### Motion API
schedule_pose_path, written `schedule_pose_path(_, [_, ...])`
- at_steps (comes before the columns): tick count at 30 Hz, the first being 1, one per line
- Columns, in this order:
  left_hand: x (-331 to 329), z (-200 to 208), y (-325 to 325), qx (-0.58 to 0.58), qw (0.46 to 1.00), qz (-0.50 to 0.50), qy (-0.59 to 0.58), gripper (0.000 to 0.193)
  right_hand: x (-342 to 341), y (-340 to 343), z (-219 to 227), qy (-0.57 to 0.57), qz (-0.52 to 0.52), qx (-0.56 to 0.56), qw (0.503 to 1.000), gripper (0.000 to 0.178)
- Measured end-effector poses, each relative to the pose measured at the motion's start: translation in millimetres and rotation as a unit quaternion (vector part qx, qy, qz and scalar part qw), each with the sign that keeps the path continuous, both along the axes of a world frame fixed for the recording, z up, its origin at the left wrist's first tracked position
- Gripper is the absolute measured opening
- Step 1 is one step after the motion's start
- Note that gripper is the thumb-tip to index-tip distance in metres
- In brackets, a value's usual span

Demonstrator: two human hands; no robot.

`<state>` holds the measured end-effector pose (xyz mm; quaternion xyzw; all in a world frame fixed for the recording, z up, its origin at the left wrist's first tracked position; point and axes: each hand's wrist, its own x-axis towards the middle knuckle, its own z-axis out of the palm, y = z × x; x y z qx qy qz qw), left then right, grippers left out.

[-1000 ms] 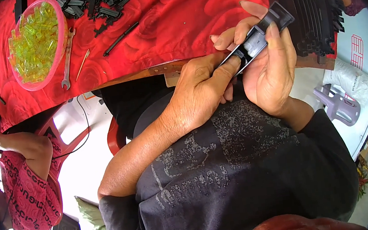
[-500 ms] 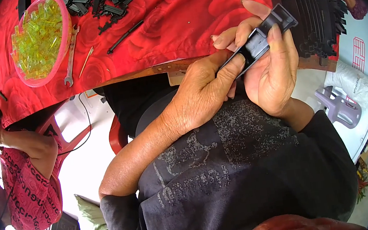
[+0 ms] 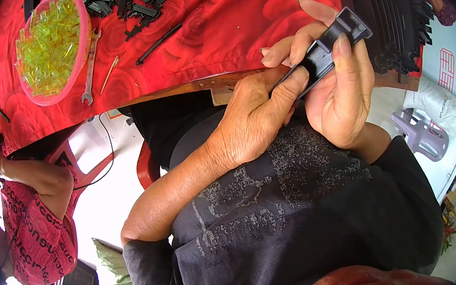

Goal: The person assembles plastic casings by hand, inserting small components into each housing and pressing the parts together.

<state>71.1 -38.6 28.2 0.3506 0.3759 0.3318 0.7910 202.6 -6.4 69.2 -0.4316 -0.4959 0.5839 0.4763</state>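
Observation:
A long black plastic part (image 3: 320,56), shaped like an open channel with a raised squared end, is held slantwise in front of my chest, just over the table's near edge. My left hand (image 3: 251,120) grips its lower end, the thumb pressed flat into the channel. Around the upper half closes my right hand (image 3: 342,103), its thumb on the near side and some fingers behind; the index finger sticks up apart. The underside of the part and several fingertips are hidden.
The red rose-patterned cloth (image 3: 215,41) bears a pink basket (image 3: 41,101) of yellow-green clear pieces, a wrench (image 3: 91,68), a wooden stick (image 3: 110,74), a black rod (image 3: 159,44), loose black parts (image 3: 137,8) and a row of long black parts (image 3: 381,21). A co-worker (image 3: 38,222) sits at left.
The view has shifted slightly. Both my hands keep hold of the black plastic part with almost no change. The co-worker's hand at the left has moved up a little.

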Motion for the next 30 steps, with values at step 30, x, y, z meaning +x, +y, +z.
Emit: schedule_pose_path(30, [-3.4, 9.4, 2.1, 0.015, 0.999, 0.013, 0.049, 0.040, 7.4, 2.7, -2.3, 0.003, 0.044, -0.031, 0.999, 0.051])
